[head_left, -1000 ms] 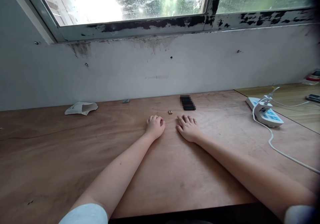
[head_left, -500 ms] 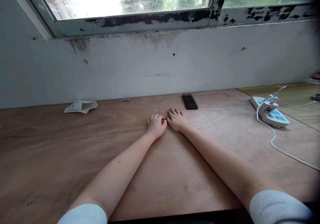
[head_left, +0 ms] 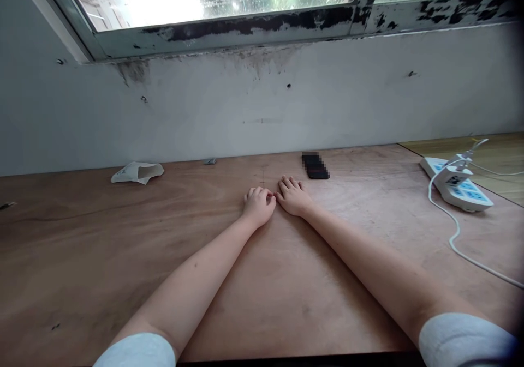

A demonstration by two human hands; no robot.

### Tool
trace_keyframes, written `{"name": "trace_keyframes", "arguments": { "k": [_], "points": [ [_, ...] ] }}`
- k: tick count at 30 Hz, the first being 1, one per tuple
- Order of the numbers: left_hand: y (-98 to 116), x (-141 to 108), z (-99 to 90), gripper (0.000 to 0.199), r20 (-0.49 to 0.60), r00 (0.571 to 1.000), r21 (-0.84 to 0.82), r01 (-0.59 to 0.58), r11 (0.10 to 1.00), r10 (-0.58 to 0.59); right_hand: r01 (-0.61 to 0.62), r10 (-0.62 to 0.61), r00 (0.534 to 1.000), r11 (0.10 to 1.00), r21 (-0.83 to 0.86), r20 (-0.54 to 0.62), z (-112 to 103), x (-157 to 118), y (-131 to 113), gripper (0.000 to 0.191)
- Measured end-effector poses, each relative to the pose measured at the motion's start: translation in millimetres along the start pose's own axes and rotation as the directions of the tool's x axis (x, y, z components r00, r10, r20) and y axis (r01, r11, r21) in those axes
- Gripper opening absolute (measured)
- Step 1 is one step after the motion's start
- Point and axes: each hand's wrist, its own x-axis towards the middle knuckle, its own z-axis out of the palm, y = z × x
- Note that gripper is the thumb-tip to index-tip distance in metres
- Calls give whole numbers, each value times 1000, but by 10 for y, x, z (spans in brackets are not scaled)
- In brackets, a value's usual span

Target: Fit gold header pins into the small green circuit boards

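Side by side on the brown wooden table, both hands rest palm down with the tips of their thumbs close together. My left hand (head_left: 259, 206) has loosely bent fingers, slightly apart, and nothing visible in it. Flatter, with its fingers spread, my right hand (head_left: 293, 197) is empty too. Just beyond the right hand lies a black, partly pixelated object (head_left: 316, 166), not touched by either hand.
A crumpled white paper or bag (head_left: 138, 173) lies at the back left, and a small grey item (head_left: 210, 161) near the wall. At right is a white power strip (head_left: 462, 190) with plugs and a cable (head_left: 454, 230). A window is above the wall.
The camera view has turned slightly, so the power strip appears further right and a small dark item shows at the left edge. Both hands keep nearly the same pose on the table.
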Motion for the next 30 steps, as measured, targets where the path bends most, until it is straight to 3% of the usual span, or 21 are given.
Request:
{"name": "trace_keyframes", "arguments": {
  "k": [14,21,30],
  "points": [
    [7,-10,-16,19,4,1000,2,1,1000,-1,-68,69,997,998,17,-35,5,-13,-12,68],
    [3,-10,-16,19,9,1000,14,3,1000,-3,17,-17,1000,1000,1,-17,36,9,17,68],
    [3,-8,-14,20,10,1000,34,-1,999,0,-24,24,999,1000,-7,37,50,20,55,74]
  ]
}}
